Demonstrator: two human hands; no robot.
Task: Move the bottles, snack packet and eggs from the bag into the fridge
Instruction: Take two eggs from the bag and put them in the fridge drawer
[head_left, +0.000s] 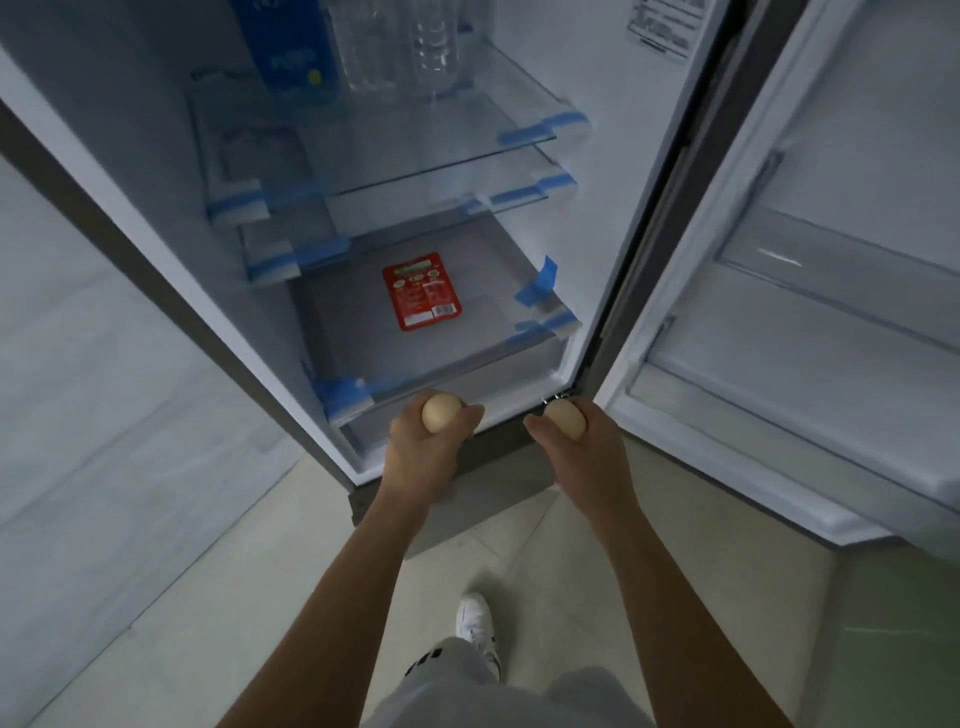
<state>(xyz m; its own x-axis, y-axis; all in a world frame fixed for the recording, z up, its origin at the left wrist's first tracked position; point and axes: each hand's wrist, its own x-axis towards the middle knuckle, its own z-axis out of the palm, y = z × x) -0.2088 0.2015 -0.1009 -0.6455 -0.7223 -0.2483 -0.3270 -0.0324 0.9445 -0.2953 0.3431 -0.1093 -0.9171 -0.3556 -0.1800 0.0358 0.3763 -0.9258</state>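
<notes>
Status: 2 eggs in hand, 1 per hand, both at the bottom front edge of the open fridge (613, 208).

- left hand (426, 447): fingers (468, 417) curled round the left egg (441, 411), rounded end poking out the top of the grip. Long axis looks roughly upright, along the fist.
- right hand (582, 447): same closed wrap on the right egg (566, 420), top end showing.
- snack packet (422, 291) lies flat on the lowest shelf (353, 338). 2 clear bottles (436, 41) stand on the top shelf beside a blue carton (291, 52). So I'd say the eggs are the last part. The bag is out of view.

Key geometry: the lowest shelf is straight ahead of and just above the left hand, which sits square in front of the cavity. The right hand is at the hinge corner, between the cabinet and the open door (831, 156), so it is nearer the door bins (779, 395).

My read: left goes forward onto the shelf, right either follows or swings to a bin. Risk: eggs roll on flat glass, so set them on their sides.
</notes>
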